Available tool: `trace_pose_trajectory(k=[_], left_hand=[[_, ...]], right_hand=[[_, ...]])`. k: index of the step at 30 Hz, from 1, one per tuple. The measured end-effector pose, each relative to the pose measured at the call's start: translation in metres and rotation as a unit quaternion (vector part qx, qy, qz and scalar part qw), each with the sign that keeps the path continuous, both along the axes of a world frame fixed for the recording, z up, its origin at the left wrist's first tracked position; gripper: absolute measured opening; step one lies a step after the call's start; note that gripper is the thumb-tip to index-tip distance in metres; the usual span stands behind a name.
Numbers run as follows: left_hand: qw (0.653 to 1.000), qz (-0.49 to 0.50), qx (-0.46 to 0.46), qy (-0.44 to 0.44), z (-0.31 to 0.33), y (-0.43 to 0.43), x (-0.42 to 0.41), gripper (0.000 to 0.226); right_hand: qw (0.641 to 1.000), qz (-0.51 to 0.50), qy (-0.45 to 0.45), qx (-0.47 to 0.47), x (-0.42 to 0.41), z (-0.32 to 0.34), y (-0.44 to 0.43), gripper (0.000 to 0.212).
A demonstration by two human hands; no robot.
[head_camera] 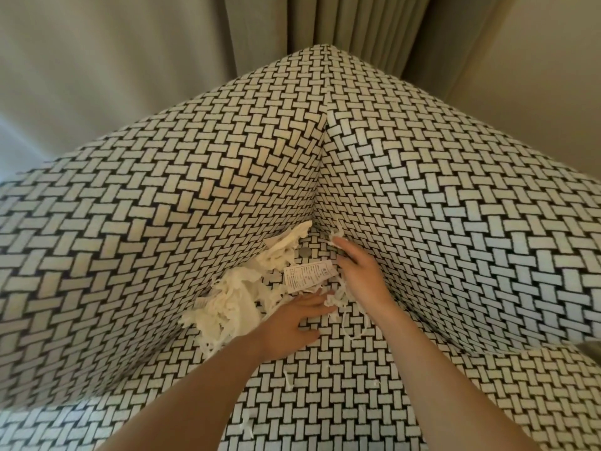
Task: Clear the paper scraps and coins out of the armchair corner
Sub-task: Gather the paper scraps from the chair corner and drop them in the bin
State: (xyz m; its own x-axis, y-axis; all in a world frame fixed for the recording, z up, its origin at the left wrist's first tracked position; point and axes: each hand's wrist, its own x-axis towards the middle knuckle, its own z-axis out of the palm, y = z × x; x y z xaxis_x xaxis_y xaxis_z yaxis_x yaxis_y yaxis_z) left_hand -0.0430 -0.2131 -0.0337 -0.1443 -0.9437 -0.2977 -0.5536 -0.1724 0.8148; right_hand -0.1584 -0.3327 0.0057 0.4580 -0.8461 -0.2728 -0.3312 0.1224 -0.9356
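White shredded paper scraps (232, 301) lie heaped in the corner of the black-and-white woven armchair (455, 222). A printed paper slip (309, 275) lies on the seat between my hands. One grey coin (304, 252) sits deep in the corner, just above the slip. My left hand (292, 323) rests flat on the seat, fingers stretched toward scraps beside the slip. My right hand (361, 275) reaches into the corner along the right arm of the chair, fingers straight, their tips touching a small scrap (336, 234).
Thin paper strips (247, 424) lie scattered on the seat cushion toward me. Beige curtains (341, 24) hang behind the chair's corner. The chair's back and arm rise steeply on both sides of the corner.
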Motion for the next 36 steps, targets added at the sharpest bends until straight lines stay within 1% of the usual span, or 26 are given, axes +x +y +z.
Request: trace_pose_trajectory(k=[2, 5, 8, 10, 12, 13, 14, 16, 18, 20, 23, 25, 28, 30, 32, 34, 36], left_hand=[[1.000, 0.004, 0.005, 0.001, 0.001, 0.000, 0.000, 0.058], [1.000, 0.019, 0.007, 0.000, 0.004, 0.000, -0.002, 0.058], [0.999, 0.030, 0.013, -0.017, 0.009, 0.000, -0.006, 0.059], [0.998, 0.043, 0.015, -0.040, 0.011, -0.001, -0.010, 0.058], [0.996, 0.064, 0.011, -0.064, 0.014, -0.002, -0.016, 0.055], [0.995, 0.078, 0.008, -0.067, 0.017, -0.003, -0.018, 0.053], [0.993, 0.096, 0.006, -0.065, 0.020, -0.004, -0.021, 0.050], [0.989, 0.141, 0.000, -0.054, 0.025, -0.004, -0.023, 0.044], [0.982, 0.186, -0.014, -0.041, 0.029, -0.003, -0.024, 0.037], [0.971, 0.238, -0.024, -0.021, 0.033, -0.001, -0.025, 0.031], [0.943, 0.331, -0.029, 0.014, 0.039, 0.002, -0.025, 0.027], [0.925, 0.376, -0.041, 0.022, 0.040, 0.006, -0.023, 0.022], [0.912, 0.404, -0.064, -0.009, 0.044, 0.017, -0.020, 0.019], [0.913, 0.395, -0.091, -0.041, 0.045, 0.026, -0.017, 0.018], [0.920, 0.362, -0.127, -0.081, 0.046, 0.038, -0.012, 0.018], [0.925, 0.326, -0.152, -0.121, 0.046, 0.049, -0.009, 0.019], [0.929, 0.300, -0.158, -0.149, 0.046, 0.060, -0.006, 0.021]], right_hand=[[0.999, -0.020, 0.025, -0.034, -0.015, 0.001, 0.006, 0.040], [0.987, 0.005, 0.129, -0.100, -0.036, -0.004, 0.018, 0.043], [0.960, 0.105, 0.221, -0.138, -0.049, -0.005, 0.032, 0.070], [0.929, 0.170, 0.289, -0.159, -0.050, -0.007, 0.037, 0.082], [0.890, 0.197, 0.368, -0.183, -0.046, -0.009, 0.040, 0.079], [0.879, 0.192, 0.389, -0.200, -0.043, -0.009, 0.041, 0.073], [0.875, 0.176, 0.396, -0.217, -0.040, -0.010, 0.042, 0.066], [0.885, 0.125, 0.372, -0.252, -0.034, -0.011, 0.045, 0.052], [0.901, 0.072, 0.327, -0.278, -0.029, -0.013, 0.048, 0.034], [0.918, 0.032, 0.291, -0.269, -0.024, -0.011, 0.052, 0.018], [0.947, 0.005, 0.227, -0.227, -0.021, -0.007, 0.059, 0.008], [0.958, -0.002, 0.197, -0.207, -0.021, -0.003, 0.064, 0.007], [0.970, 0.003, 0.159, -0.182, -0.024, 0.002, 0.071, 0.007], [0.978, 0.014, 0.135, -0.160, -0.024, 0.007, 0.076, 0.006], [0.984, 0.027, 0.118, -0.131, -0.023, 0.012, 0.083, 0.006], [0.988, 0.047, 0.113, -0.097, -0.021, 0.018, 0.091, 0.016], [0.987, 0.076, 0.120, -0.079, -0.019, 0.022, 0.098, 0.035]])
